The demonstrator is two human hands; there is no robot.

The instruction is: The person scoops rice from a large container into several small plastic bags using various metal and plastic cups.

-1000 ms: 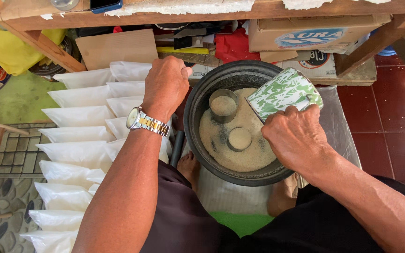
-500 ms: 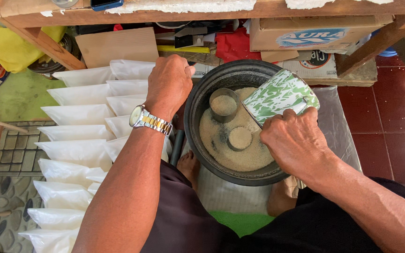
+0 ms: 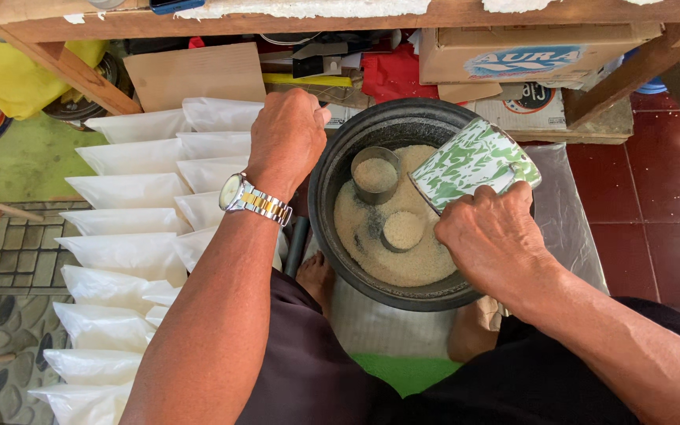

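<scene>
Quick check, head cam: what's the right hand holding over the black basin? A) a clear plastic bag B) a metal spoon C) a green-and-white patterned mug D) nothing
C: the right hand has its grip on a green-and-white patterned mug, tilted over the pale grain in the black basin, where two small round tins sit filled with the same grain.

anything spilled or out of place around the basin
Nothing stands out. The grain sits inside the dark basin with two small tins upright in it, and none shows outside the rim. The right hand holds the green patterned mug tilted over it. The white filled bags lie in neat overlapping rows.
</scene>
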